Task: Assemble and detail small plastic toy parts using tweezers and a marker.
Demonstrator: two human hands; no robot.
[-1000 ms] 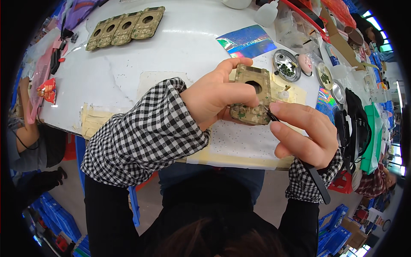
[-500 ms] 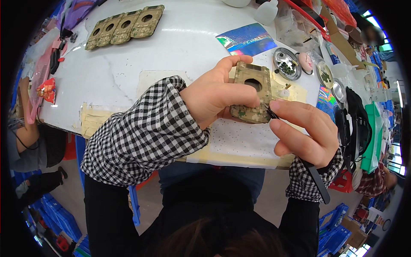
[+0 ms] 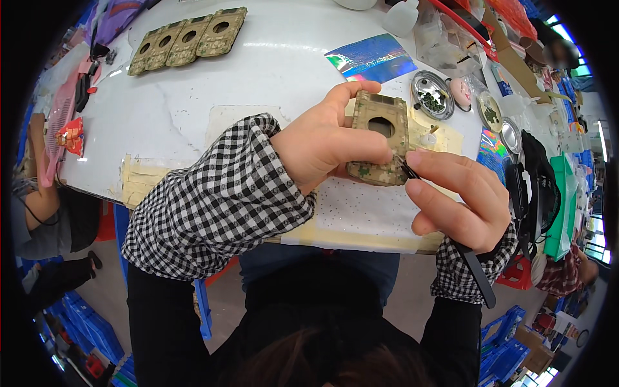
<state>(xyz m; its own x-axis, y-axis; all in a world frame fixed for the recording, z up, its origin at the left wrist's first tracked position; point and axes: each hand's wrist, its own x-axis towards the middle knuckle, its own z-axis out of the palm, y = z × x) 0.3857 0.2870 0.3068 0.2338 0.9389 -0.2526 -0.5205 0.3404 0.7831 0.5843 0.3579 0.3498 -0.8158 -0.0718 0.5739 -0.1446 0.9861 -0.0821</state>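
Above white table point(image 3: 277, 72), camouflage shell point(image 3: 397, 139) sits in left hand point(image 3: 325, 142).

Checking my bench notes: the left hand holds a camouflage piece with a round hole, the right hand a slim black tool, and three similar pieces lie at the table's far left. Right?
Not quite: the head view shows four similar pieces at the far left of the table, not three. The left hand does hold the camouflage piece, and the right hand the slim black tool.
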